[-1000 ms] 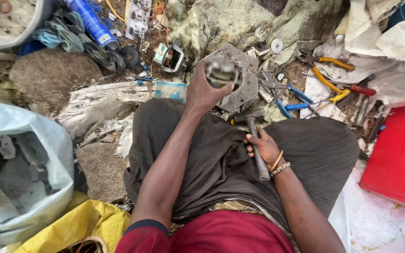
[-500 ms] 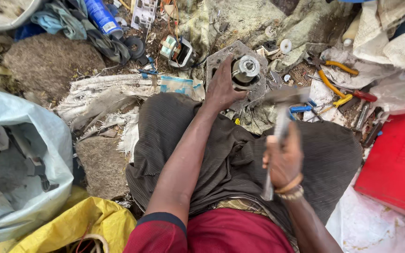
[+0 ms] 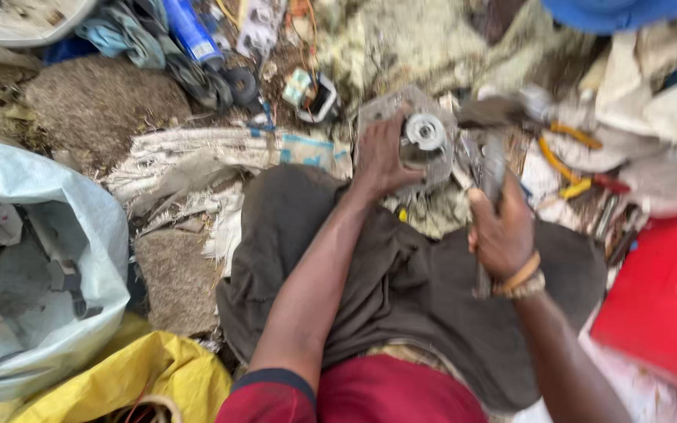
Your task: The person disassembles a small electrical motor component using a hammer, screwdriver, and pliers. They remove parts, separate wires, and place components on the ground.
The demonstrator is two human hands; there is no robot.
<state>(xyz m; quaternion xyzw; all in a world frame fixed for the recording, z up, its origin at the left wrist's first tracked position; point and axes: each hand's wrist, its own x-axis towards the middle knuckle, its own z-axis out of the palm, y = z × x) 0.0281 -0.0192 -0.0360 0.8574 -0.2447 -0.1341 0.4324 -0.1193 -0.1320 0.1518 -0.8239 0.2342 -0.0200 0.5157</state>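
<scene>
Two grips — left hand (image 3: 381, 160) clamped on round metal part (image 3: 423, 137), right hand (image 3: 501, 231) clenching blurred hammer (image 3: 489, 129), red box (image 3: 664, 298) right.

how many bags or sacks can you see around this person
3: a pale blue sack far left, a yellow bag below it, a white woven sack ahead. Clutter may hide others.

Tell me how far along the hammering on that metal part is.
Done: the round metal part sits on the metal plate, steadied by the left hand. In hand: the right hand grips a hammer beside it. Left: the part looks intact.
</scene>
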